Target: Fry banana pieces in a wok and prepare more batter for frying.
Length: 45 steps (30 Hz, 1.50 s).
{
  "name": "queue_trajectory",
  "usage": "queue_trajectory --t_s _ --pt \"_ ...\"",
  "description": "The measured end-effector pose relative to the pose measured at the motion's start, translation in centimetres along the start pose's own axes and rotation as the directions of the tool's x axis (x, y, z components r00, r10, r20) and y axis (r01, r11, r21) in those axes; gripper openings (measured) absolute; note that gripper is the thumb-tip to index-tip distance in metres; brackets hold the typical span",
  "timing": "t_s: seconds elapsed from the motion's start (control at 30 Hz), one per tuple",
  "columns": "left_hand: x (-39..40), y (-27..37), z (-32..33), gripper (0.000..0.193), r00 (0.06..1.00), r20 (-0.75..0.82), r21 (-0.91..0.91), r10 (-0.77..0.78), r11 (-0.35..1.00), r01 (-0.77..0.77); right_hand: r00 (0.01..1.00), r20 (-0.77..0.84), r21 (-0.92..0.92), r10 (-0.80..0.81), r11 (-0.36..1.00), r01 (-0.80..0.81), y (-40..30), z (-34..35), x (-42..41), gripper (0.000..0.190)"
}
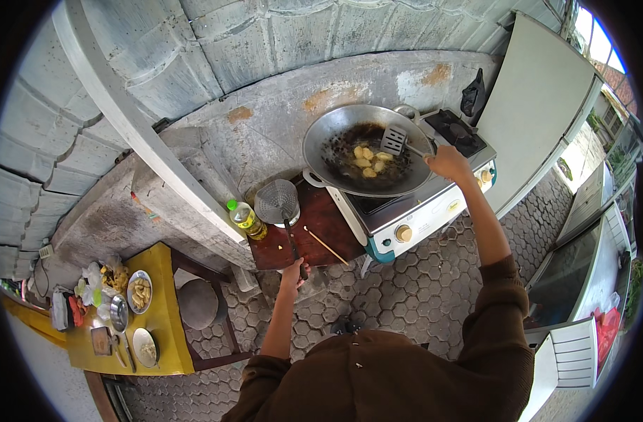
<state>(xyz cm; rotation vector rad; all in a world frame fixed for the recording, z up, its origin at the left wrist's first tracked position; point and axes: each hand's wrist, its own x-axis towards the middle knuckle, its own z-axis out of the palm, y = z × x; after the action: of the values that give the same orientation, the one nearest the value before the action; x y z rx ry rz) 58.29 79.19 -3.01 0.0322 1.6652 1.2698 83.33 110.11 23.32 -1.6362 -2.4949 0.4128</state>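
My right hand (450,163) grips the handle of a slotted metal spatula (393,140). Its blade hangs at the right side of a large metal wok (326,126) on the gas stove (427,213). Several pale yellow food pieces (366,158) lie in dark oil at the wok's bottom. My left hand (293,274) holds the dark handle of a perforated skimmer (276,200), whose round head rests over a metal pot (293,216). Both stand at a small dark red table (321,211), left of the stove.
An oil bottle with a green cap (247,219) and a thin wooden stick (326,245) are on the red table. Further left, a yellow table (168,316) bears a plate of food pieces (140,293), bowls and knives. A round stool (197,303) stands beside it. A white post (142,126) slants nearby.
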Motion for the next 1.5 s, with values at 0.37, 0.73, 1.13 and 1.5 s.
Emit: queue_trajectory --t_s 0.37,0.73,1.13,1.5 --pt "0.3 -0.3 0.0 0.027 1.0 0.015 -0.042 -0.013 0.999 0.013 0.991 -0.131 -0.121 -0.04 0.992 0.024 3.3 -0.8 -1.6 0.052" --pt "0.2 -0.3 0.0 0.027 1.0 -0.004 -0.042 -0.017 0.999 0.017 0.981 0.191 0.054 0.028 0.998 -0.04 2.1 0.2 -2.3 0.052" --pt "-0.1 -0.2 -0.1 0.027 1.0 0.023 -0.047 0.016 0.999 -0.015 0.987 0.157 0.185 -0.045 0.983 0.015 1.8 -0.7 -3.0 0.057" --pt "0.0 -0.4 -0.1 0.026 1.0 0.008 -0.093 0.002 0.996 -0.001 0.988 -0.094 -0.017 0.12 0.992 -0.122 2.6 0.7 -1.9 0.045"
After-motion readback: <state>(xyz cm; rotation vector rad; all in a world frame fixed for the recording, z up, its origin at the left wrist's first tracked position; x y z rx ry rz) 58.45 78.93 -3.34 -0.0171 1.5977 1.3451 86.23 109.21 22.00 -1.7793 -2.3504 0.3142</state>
